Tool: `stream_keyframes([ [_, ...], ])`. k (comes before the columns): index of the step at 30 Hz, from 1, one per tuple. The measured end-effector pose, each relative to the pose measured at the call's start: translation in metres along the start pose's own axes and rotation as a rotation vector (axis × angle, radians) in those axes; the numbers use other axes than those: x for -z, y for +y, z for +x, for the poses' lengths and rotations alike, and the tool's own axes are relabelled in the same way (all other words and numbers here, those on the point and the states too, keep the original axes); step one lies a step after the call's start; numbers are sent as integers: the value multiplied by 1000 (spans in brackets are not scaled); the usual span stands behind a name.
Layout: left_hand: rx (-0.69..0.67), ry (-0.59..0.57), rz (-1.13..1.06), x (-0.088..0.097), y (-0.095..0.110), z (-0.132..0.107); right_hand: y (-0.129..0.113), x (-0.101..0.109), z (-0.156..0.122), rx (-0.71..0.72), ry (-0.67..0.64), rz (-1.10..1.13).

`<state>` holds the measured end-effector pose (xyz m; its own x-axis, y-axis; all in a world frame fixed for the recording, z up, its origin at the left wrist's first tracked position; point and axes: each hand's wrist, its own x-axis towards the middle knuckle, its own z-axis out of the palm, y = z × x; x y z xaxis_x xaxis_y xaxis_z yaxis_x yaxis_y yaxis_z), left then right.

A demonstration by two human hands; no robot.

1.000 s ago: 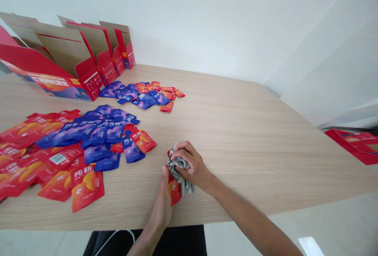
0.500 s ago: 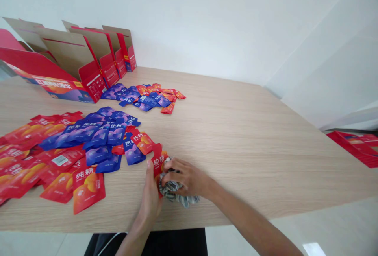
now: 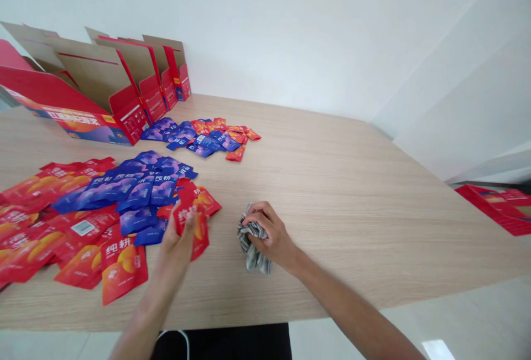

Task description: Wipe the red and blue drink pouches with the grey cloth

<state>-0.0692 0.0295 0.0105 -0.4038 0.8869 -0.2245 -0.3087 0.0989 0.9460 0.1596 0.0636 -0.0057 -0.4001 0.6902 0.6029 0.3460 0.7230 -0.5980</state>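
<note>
Between the thumb and fingers of my left hand (image 3: pixel 177 246) is a red pouch (image 3: pixel 194 222) with orange fruit printed on it. It is held above the table, close to the right edge of the heap of pouches. My right hand (image 3: pixel 271 235) is closed around a crumpled grey striped cloth (image 3: pixel 255 244), whose loose end hangs toward the table's front. Blue pouches (image 3: pixel 128 183) lie to the left of my left hand, with more red pouches (image 3: pixel 124 263) around and in front of them. A red pouch (image 3: pixel 209 202) lies partly behind the held one.
Open red cardboard boxes (image 3: pixel 124 116) stand in a row at the back left against the wall. In front of them lies a smaller group of blue and red pouches (image 3: pixel 207 141). A red box (image 3: pixel 493 208) sits at the far right, beyond the table's edge (image 3: pixel 415 161).
My left hand has moved left with the red pouch, away from the cloth. My right hand, still gripping the cloth, has shifted slightly right and away from me.
</note>
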Motion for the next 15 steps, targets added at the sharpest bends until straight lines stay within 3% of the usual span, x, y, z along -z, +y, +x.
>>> stream_keyframes([
  [3,-167,74,380,22,54,40,-2,-1,-1,18,-23,-2],
  [7,-260,154,905,38,110,78,-4,-1,-1,16,-35,-6],
  [10,-283,137,1041,46,125,99,-3,-1,0,7,-34,3],
  [15,-255,148,1002,64,116,129,-2,-1,0,16,-22,26],
])
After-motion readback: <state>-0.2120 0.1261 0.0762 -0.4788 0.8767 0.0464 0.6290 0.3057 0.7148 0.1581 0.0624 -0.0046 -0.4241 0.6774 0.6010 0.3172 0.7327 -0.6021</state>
